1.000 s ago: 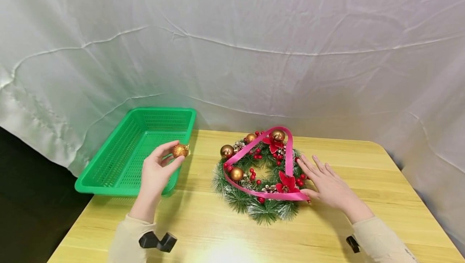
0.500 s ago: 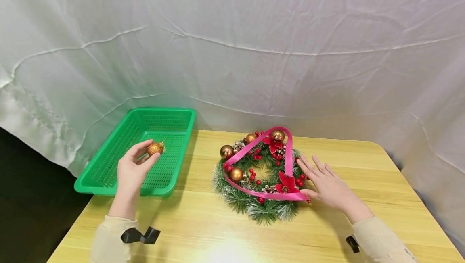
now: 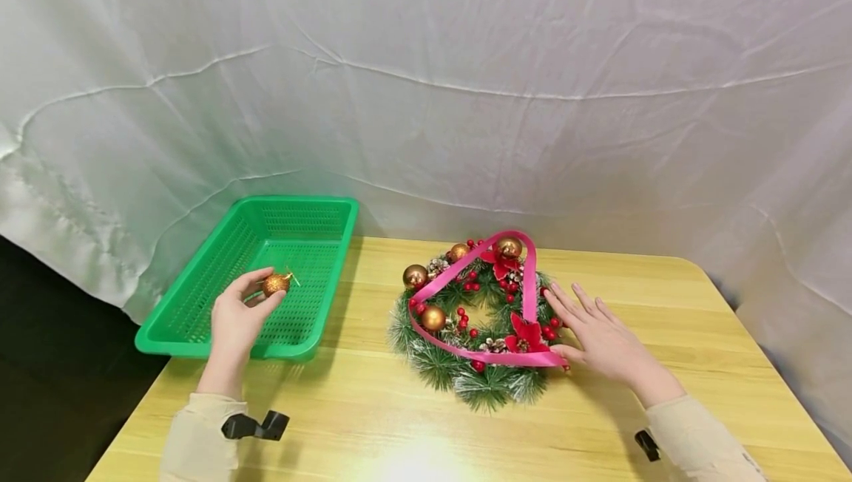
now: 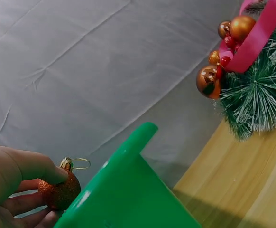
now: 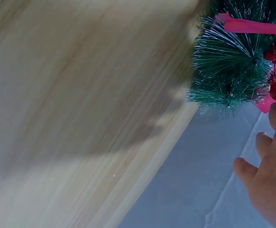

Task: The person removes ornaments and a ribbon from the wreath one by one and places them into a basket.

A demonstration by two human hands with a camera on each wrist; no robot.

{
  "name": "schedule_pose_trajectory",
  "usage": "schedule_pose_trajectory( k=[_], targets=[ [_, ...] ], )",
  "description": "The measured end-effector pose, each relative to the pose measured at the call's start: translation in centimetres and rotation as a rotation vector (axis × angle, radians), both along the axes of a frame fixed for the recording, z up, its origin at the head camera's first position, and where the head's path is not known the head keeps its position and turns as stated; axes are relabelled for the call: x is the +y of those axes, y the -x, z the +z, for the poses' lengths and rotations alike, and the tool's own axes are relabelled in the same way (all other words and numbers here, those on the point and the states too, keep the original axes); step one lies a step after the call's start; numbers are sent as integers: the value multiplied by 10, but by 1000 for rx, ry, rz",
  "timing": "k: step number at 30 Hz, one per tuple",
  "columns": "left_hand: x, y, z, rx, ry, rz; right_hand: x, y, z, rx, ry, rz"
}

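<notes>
My left hand (image 3: 238,316) pinches a glittery gold Christmas bauble (image 3: 276,284) between thumb and fingers, over the near part of a green plastic basket (image 3: 346,245). In the left wrist view the bauble (image 4: 60,191) shows a gold cap with a thin loop, just beyond the basket's rim (image 4: 114,164). My right hand (image 3: 602,338) has its fingers spread and rests at the right edge of a green wreath (image 3: 433,364). Pink ribbon (image 3: 529,290) loops across the wreath, among gold balls, red berries, red flowers and pinecones.
Basket and wreath stand on a light wooden table (image 3: 373,423), with a strip of bare wood between them. A pale grey curtain (image 3: 466,134) hangs behind the table's back edge. A dark area lies beyond the left edge.
My left hand has carried the bauble leftward from the basket's right rim to over its inside, then dipped slightly. My right hand and the wreath have stayed put.
</notes>
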State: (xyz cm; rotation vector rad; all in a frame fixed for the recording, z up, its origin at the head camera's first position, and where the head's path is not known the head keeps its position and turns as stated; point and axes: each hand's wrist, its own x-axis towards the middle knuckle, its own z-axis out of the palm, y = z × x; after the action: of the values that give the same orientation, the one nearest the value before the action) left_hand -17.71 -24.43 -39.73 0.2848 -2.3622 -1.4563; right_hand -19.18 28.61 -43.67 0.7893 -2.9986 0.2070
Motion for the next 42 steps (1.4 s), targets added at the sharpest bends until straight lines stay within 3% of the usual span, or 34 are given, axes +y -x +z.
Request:
schedule_pose_trajectory(
  k=[13,25,33,42],
  targets=[
    [-7,2,-2,-53,159,-9,-1,2,3,-11,3,-2],
    [-10,-1,-2,-114,135,-59,0,1,1,-10,-2,-2],
    [-5,-4,1,-83,105,-35,0,-1,1,-15,2,-3],
    [18,-3,8,4,57,-80,0,-1,0,-9,6,0]
  ],
)
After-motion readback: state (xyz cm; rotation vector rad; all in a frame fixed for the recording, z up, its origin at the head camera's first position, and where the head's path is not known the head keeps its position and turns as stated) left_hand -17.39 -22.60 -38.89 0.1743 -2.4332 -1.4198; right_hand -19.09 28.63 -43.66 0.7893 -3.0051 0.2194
